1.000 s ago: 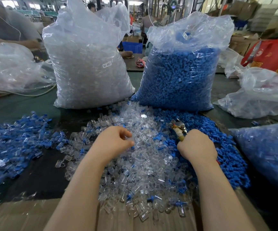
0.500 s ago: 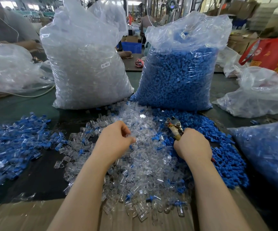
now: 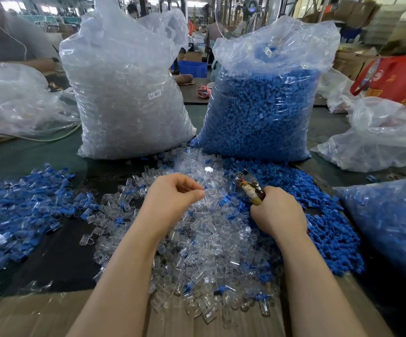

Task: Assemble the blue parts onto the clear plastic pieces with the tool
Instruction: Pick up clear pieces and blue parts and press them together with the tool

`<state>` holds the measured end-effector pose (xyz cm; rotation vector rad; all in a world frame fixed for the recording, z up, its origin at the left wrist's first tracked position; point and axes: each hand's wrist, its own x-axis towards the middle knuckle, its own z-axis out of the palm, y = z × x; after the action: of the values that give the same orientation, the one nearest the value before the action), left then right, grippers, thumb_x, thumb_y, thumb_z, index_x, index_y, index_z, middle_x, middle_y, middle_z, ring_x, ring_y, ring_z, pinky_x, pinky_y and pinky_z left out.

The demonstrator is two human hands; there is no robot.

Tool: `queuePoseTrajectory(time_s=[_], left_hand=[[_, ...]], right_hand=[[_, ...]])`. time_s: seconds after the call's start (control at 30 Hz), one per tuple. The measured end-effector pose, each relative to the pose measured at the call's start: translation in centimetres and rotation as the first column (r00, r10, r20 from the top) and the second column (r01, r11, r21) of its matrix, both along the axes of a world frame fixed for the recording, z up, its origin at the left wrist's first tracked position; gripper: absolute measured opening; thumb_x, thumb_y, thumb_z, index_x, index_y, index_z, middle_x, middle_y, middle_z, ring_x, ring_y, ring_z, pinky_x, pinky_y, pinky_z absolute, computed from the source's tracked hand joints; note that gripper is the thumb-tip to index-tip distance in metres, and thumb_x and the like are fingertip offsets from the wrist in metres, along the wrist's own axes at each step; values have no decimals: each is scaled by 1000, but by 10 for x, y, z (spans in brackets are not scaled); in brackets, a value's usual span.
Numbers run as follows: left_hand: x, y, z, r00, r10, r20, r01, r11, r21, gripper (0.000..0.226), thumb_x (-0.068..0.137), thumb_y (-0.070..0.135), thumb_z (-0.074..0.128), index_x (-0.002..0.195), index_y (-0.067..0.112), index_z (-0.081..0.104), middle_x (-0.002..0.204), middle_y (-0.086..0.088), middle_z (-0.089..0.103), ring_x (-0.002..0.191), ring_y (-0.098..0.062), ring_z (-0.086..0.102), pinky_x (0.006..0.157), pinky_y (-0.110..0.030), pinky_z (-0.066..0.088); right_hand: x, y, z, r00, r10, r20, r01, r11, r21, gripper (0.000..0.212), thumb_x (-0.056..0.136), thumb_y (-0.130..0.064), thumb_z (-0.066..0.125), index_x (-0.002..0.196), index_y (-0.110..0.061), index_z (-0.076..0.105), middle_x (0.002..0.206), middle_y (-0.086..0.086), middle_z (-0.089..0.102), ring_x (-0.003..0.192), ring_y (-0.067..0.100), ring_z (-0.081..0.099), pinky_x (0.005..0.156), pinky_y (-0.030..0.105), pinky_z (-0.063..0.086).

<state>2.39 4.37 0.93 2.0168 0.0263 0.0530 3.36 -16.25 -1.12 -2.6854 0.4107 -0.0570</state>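
Clear pieces (image 3: 204, 242) lie in a loose heap mid-table, right under both hands, w/ a few stray blue bits mixed in. Left hand (image 3: 172, 200) hovers over the heap's far half, thumb and fingertips pinched together on what looks like one clear piece, though it's too see-through to be sure. Right hand (image 3: 278, 212) is clenched round the tool (image 3: 249, 187), a small plier-type thing w/ taped handles, nose pointing away over the pile. Blue parts (image 3: 318, 215) spread in a drift just right of the clear heap, touching it along the edge. Judging by looks: each piece is tiny, hard, v. light, smooth and likely slippery, so a fingertip pinch across the body is the way to take one, not a scoop; they'd skitter if nudged. Tool probably does the pressing, so the clear piece needs holding steady near its open end. Left of the heap, apart from it, sits a pile of blue-and-clear units (image 3: 22, 210), prob. finished ones. Behind stand two big bags, clear stock (image 3: 129, 98) on the left, blue stock (image 3: 262, 105) on the right, touching the heaps at their base. Another bag of blue stuff (image 3: 391, 227) lies at far right; cardboard (image 3: 39, 317) at the near edge.
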Motion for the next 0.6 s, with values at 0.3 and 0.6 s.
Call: queuePoseTrajectory(time_s=[0.3,0.6], left_hand=[[1,-15,1,999,20,27,-12,966,-258,8,88,14,71,88,22,72,71,5,69,65,-5,61,67,-17,56],[-1,-26,1,1000,13,16,-5,920,-392,7,85,10,74,90,14,76,75,3,73,68,-5,67,67,-16,56]], right_hand=[[-1,4,16,965,64,253,-171,889,424,24,83,-39,71,74,-20,60,55,-6,51,51,12,47,49,27,34],[-4,22,22,933,115,342,-295,789,538,22,82,-32,74,81,-13,64,62,-3,54,59,12,47,60,33,43]])
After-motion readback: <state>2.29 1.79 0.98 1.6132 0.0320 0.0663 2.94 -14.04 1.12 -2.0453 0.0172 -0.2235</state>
